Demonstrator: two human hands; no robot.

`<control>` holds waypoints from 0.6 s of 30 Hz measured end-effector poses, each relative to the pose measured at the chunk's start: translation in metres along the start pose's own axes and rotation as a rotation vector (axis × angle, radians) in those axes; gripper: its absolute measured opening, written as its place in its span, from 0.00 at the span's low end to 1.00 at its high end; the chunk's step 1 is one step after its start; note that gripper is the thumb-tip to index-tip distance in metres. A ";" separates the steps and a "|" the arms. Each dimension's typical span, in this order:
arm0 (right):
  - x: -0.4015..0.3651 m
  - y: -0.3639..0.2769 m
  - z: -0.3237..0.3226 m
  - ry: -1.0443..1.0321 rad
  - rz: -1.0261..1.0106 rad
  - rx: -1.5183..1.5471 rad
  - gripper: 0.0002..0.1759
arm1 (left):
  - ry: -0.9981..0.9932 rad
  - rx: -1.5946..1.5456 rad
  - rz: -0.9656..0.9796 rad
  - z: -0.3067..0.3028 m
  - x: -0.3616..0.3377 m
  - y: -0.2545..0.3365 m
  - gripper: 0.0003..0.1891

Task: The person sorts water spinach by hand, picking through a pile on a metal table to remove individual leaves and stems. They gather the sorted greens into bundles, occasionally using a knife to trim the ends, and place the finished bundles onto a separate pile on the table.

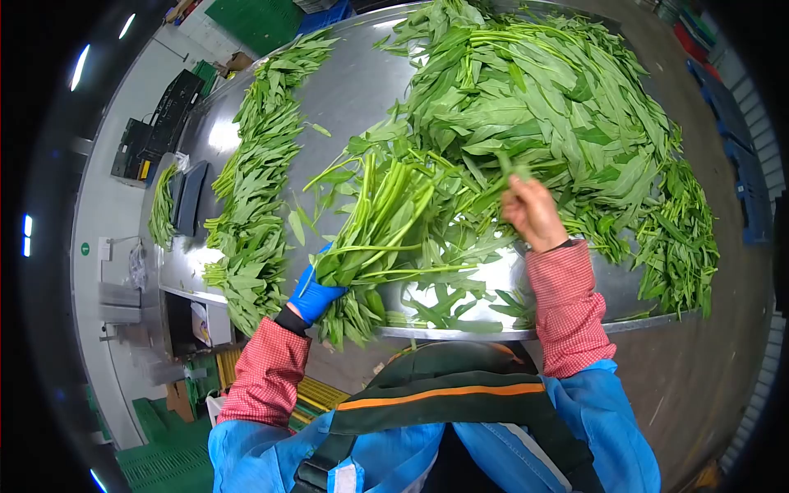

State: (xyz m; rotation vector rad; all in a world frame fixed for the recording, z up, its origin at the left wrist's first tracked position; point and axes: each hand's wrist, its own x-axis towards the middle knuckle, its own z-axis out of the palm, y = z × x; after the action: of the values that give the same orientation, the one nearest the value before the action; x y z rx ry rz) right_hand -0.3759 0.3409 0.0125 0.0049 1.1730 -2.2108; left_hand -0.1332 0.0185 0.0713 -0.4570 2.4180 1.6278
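My left hand (313, 293), in a blue glove, grips a bundle of green leafy stalks (374, 238) near the steel table's front edge; the stems fan up and to the right. My right hand (534, 212) is bare and pinches a single leafy stalk (508, 168) at the edge of the big heap of greens (534, 99) that covers the right half of the table. Both sleeves are red checked cloth.
The steel table (345, 90) carries a long row of sorted greens (255, 189) on its left side and more stalks (678, 238) at the far right. A scale (187, 197) sits at the left end. Green crates (168, 452) and yellow ones (312, 394) stand below the table.
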 end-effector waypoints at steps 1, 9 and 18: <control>-0.007 0.002 0.020 -0.030 0.060 -0.122 0.16 | -0.022 0.004 -0.028 0.000 -0.002 -0.002 0.36; 0.015 0.035 0.050 0.026 -0.272 -0.497 0.12 | -0.078 -0.194 -0.270 0.001 -0.006 0.009 0.27; 0.014 -0.021 0.033 -0.325 -0.186 -0.812 0.38 | -0.179 0.038 -0.352 -0.023 -0.022 -0.026 0.30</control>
State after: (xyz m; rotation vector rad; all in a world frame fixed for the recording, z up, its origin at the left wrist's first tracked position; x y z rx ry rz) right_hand -0.3885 0.3171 0.0442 -0.7865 1.8283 -1.6373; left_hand -0.1029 -0.0086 0.0646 -0.6566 2.0930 1.4048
